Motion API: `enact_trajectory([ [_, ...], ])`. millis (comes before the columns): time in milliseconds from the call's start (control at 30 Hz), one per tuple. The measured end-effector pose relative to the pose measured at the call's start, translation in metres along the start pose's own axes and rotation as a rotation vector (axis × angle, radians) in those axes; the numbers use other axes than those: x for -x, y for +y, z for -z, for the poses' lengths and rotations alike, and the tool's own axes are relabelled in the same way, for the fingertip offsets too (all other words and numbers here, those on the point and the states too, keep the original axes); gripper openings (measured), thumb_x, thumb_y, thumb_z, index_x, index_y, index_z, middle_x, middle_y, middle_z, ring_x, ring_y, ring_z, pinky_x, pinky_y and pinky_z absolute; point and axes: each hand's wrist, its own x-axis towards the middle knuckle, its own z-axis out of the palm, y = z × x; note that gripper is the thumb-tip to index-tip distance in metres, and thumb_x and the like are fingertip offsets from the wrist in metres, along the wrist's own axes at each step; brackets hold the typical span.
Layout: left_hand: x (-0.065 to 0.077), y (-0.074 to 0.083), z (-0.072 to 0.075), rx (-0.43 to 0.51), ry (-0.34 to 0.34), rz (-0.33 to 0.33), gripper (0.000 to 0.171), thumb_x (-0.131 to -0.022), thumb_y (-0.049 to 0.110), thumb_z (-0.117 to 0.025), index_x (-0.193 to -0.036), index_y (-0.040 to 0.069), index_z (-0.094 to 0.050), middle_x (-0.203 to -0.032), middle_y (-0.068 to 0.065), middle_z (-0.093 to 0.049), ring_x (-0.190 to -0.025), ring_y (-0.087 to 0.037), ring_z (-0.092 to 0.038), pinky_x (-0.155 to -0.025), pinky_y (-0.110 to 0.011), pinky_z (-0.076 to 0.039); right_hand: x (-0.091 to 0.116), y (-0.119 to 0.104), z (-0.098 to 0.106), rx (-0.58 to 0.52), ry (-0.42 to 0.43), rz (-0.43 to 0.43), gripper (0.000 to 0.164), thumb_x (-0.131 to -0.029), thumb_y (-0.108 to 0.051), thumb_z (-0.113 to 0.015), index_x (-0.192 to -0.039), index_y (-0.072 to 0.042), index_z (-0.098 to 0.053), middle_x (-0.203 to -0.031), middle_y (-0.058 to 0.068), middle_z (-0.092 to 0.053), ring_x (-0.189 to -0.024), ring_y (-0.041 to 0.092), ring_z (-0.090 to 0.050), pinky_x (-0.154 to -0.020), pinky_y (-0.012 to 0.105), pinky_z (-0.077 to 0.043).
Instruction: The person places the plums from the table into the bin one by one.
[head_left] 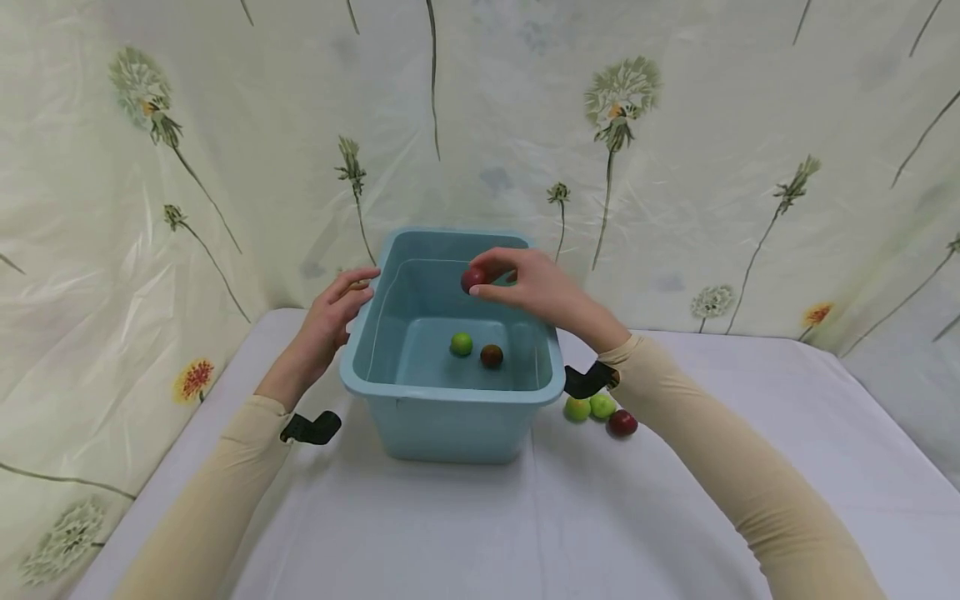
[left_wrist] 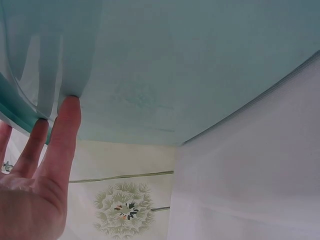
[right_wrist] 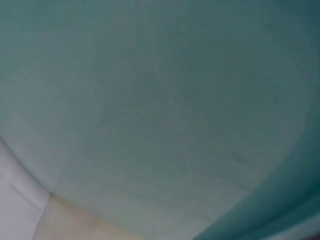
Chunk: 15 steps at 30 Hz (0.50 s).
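We pinch red fruit [head_left: 472,280] in right hand [head_left: 534,282], over tub [head_left: 450,429]. Our left hand [head_left: 324,323], fingers spread, touches tub's left side. Inside tub: green fruit [head_left: 461,344], brown fruit [head_left: 491,357]. Right of tub: two green fruits [head_left: 603,406], second red fruit [head_left: 622,423].

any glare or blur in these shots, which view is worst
Head view: glare streaks on the flowered backdrop, soft shadow beside the blue bin; left wrist view: dark streaks, shadows or reflections, on the bin wall by the left hand; right wrist view: worst, dim and blurry, mostly bin wall.
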Motion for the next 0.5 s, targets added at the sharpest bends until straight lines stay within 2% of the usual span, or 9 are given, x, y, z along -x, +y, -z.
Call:
enact_trajectory([
  [167, 0.000, 0.000, -0.001, 0.000, 0.000, 0.010, 0.048, -0.100, 0.040, -0.052, -0.142, 0.019, -0.047, -0.138, -0.007, -0.046, -0.128, -0.031, -0.045, -0.088, -0.046, -0.046, -0.002, -0.001, -0.010, 0.022, -0.066, 0.006, 0.033, -0.092, -0.033, -0.071, -0.120, -0.017, -0.066, -0.107, -0.005, -0.067, -0.102, 0.010, -0.060, -0.088, 0.038, -0.045],
  [500, 0.000, 0.000, -0.001, -0.001, 0.005, 0.016, 0.048, -0.100, 0.040, -0.052, -0.143, 0.020, -0.047, -0.138, -0.007, -0.046, -0.129, -0.030, -0.045, -0.088, -0.045, -0.045, -0.003, 0.001, -0.014, 0.050, -0.093, -0.006, 0.028, -0.090, -0.031, -0.073, -0.114, -0.017, -0.068, -0.101, -0.006, -0.068, -0.095, 0.008, -0.060, -0.086, 0.035, -0.046],
])
